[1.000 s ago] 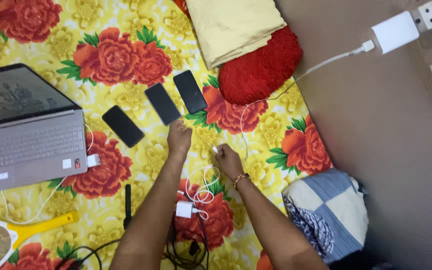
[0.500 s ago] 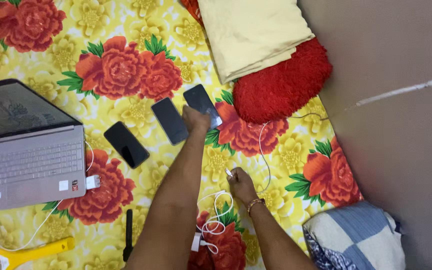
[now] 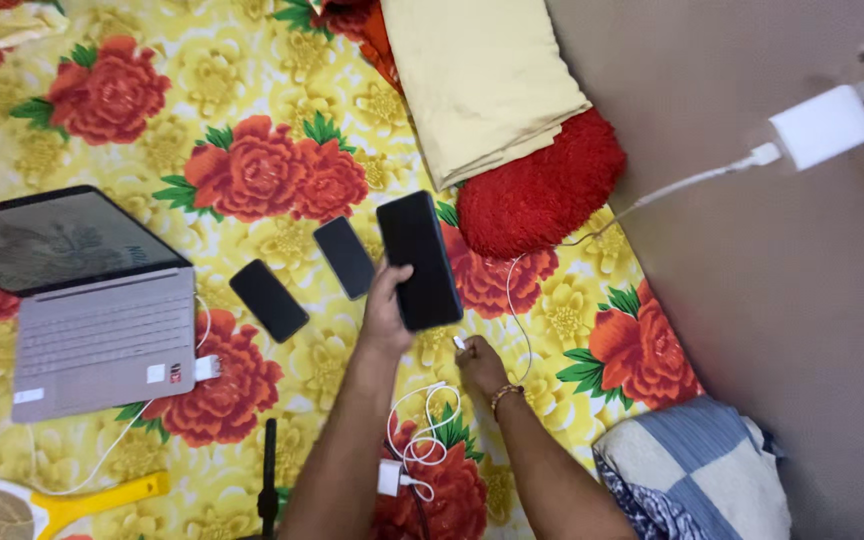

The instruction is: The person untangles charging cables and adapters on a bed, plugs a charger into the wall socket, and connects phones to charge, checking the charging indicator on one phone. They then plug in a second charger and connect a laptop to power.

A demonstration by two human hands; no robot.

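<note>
At frame centre the left hand [image 3: 387,318] grips the lower edge of a big black phone [image 3: 418,260], lifted above the floral sheet [image 3: 152,130], while just lower right the right hand [image 3: 479,364] pinches a white cable tip [image 3: 459,343] near the phone's bottom. Two smaller black phones [image 3: 344,257] [image 3: 268,300] lie left of it. A laptop [image 3: 92,300] sits far left, a red cushion [image 3: 542,190] upper right, and a white charger [image 3: 824,125] at the right edge.

Single head view, looking steeply down from above the laptop [image 3: 102,300], facing the floral bedsheet [image 3: 202,90]; wall charger [image 3: 822,125] sitting far right of the laptop. Moderately near.
</note>
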